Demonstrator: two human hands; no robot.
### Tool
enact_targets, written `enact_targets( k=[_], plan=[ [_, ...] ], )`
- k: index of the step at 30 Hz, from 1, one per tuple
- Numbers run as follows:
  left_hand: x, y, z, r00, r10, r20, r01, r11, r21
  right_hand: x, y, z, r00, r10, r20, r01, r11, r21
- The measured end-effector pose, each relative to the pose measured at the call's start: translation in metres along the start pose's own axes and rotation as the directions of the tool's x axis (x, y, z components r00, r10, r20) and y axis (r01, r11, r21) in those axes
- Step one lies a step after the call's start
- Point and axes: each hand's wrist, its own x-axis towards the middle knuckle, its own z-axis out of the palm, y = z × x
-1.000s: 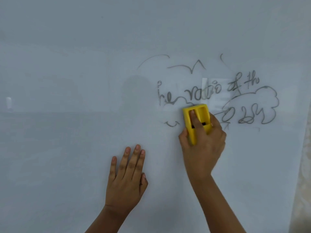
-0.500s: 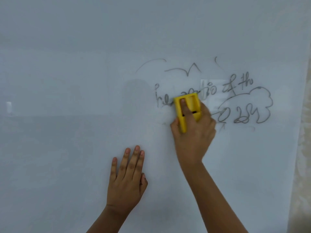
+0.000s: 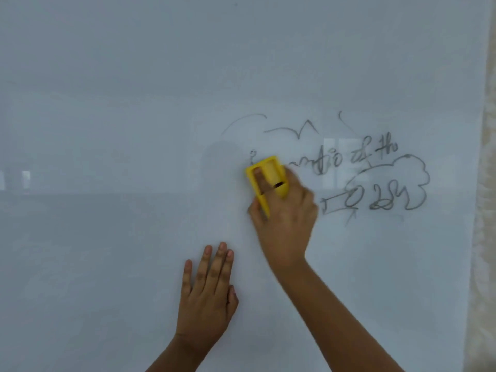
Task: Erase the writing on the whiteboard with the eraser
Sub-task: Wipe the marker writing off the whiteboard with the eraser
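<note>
The whiteboard [image 3: 134, 103] fills almost the whole view. Grey marker writing [image 3: 375, 181] sits right of centre: words, a cloud outline, loops and a few arcs above. My right hand [image 3: 284, 218] presses a yellow eraser [image 3: 271, 170] flat on the board over the left end of the writing, with a finger through the eraser's frame. The letters under the eraser are hidden. My left hand [image 3: 206, 299] lies flat on the board below and to the left, fingers stretched and holding nothing.
A pale patterned wall or curtain [image 3: 487, 210] runs down the right edge beyond the whiteboard's border. Faint reflections show on the board's left side.
My right hand has slid the eraser up and to the left across the writing. The left-hand letters and the small mark below them have gone. My left hand has stayed put.
</note>
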Motion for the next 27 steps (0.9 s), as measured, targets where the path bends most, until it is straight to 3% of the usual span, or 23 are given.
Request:
enact_targets(
  k=[2, 4, 9, 10, 14, 17, 22, 24, 27],
  plan=[
    [0.002, 0.002, -0.007, 1.0, -0.01, 0.016, 0.01, 1.0, -0.004, -0.028, 0.004, -0.002, 0.99, -0.127, 0.066, 0.124, 0.991, 0.041],
    [0.009, 0.005, -0.019, 0.999, -0.023, 0.024, 0.024, 1.0, -0.006, -0.036, 0.03, -0.007, 0.991, -0.122, 0.06, 0.119, 0.991, 0.057],
    [0.051, 0.002, -0.043, 0.994, -0.109, -0.023, 0.108, 0.994, -0.026, 0.027, 0.04, -0.01, 0.979, 0.203, -0.024, -0.202, 0.978, 0.06],
    [0.059, 0.0, -0.041, 0.989, -0.143, -0.037, 0.141, 0.989, -0.031, 0.035, 0.029, -0.008, 0.982, 0.19, -0.022, -0.188, 0.981, 0.053],
    [0.079, -0.014, -0.026, 0.959, -0.279, -0.048, 0.278, 0.96, -0.029, 0.01, -0.003, -0.002, 0.993, -0.106, 0.043, 0.105, 0.994, 0.036],
    [0.074, -0.022, -0.019, 0.971, -0.238, -0.034, 0.239, 0.97, 0.032, -0.011, 0.025, -0.006, 0.983, -0.163, 0.081, 0.157, 0.985, 0.071],
    [0.063, -0.019, -0.01, 0.982, -0.188, -0.031, 0.19, 0.979, 0.071, 0.037, 0.041, -0.01, 0.994, 0.113, 0.006, -0.113, 0.992, 0.05],
    [0.062, -0.018, -0.007, 0.98, -0.193, -0.039, 0.195, 0.978, 0.071, 0.041, 0.016, -0.005, 0.999, 0.038, 0.013, -0.038, 0.998, 0.049],
    [0.061, -0.022, -0.006, 0.981, -0.187, -0.048, 0.19, 0.98, 0.059, 0.004, -0.018, -0.001, 0.974, -0.211, 0.077, 0.207, 0.977, 0.056]
  ],
)
